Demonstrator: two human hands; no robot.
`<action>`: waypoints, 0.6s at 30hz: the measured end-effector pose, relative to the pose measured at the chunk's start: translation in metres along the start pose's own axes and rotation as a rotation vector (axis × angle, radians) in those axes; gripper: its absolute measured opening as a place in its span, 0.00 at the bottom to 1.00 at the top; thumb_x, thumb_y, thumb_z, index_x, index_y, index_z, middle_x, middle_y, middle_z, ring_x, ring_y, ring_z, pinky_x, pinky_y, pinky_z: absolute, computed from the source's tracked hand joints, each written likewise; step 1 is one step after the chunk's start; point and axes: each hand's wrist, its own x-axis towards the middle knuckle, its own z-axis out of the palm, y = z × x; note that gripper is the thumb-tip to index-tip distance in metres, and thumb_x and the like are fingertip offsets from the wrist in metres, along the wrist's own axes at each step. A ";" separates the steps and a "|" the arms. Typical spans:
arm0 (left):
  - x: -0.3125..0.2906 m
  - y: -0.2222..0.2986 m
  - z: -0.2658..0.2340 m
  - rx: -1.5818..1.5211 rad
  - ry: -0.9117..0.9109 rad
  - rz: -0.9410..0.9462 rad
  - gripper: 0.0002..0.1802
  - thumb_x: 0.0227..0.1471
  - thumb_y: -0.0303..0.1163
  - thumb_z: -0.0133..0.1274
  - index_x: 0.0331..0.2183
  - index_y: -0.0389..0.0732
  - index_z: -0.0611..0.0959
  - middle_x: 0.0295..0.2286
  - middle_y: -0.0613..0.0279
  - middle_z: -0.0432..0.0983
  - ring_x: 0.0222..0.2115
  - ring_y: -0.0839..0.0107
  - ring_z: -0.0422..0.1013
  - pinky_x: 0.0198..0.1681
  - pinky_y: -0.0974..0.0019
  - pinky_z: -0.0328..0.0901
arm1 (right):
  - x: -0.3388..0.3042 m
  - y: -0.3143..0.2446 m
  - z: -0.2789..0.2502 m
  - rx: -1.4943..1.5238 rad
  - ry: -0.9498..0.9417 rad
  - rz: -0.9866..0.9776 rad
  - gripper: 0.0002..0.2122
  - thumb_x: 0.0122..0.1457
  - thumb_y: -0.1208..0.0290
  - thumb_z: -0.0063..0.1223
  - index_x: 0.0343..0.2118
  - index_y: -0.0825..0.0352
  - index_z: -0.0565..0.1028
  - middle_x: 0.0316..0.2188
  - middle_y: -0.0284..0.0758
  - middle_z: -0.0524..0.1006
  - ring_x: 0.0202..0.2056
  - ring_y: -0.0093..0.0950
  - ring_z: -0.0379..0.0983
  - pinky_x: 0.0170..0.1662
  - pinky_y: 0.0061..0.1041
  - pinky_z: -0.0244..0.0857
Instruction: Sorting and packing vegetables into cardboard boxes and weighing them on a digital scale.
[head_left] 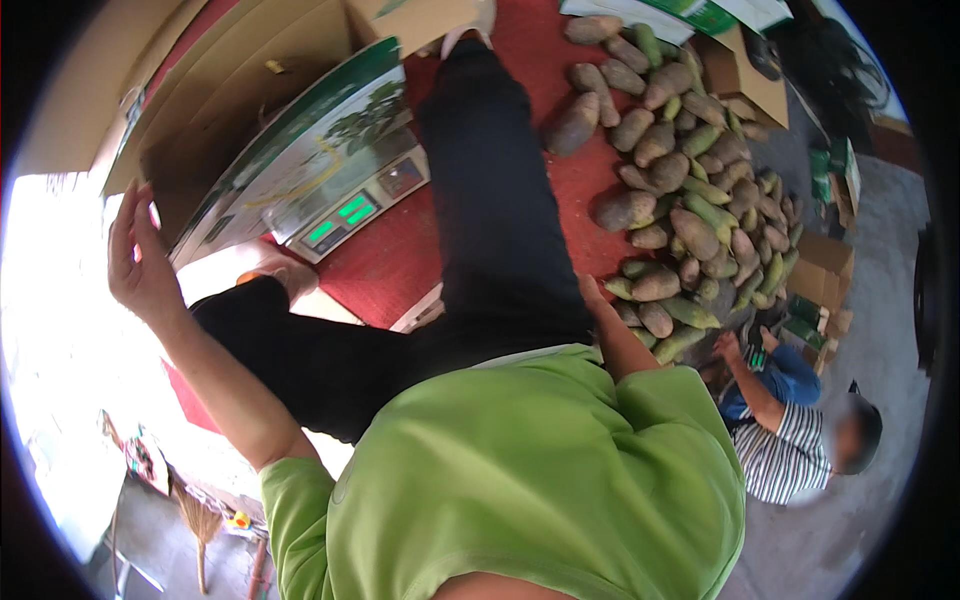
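Note:
My left hand (143,255) is raised at the far left, its fingers stretched out and holding nothing. It is beside the outer edge of an upright cardboard box (240,80). A printed green and white box panel (310,150) leans next to it, over a digital scale (345,215) with a lit green display. My right hand (592,295) rests low by my right thigh, near the heap of oblong brown and green vegetables (695,230). Its fingers are mostly hidden, so I cannot see whether it holds anything.
Red matting (380,265) lies under the scale and my legs. A co-worker in a striped shirt (785,450) sits at the right, beyond the heap. Open cardboard boxes (745,75) stand around it. A straw broom (200,520) is at the lower left.

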 end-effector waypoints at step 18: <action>-0.001 0.000 -0.010 -0.005 0.037 -0.112 0.13 0.58 0.26 0.47 0.44 0.35 0.80 0.36 0.56 0.79 0.40 0.70 0.75 0.47 0.68 0.68 | 0.028 -0.087 -0.103 0.074 -0.251 0.088 0.09 0.53 0.66 0.47 0.35 0.58 0.76 0.33 0.37 0.78 0.36 0.34 0.76 0.33 0.34 0.70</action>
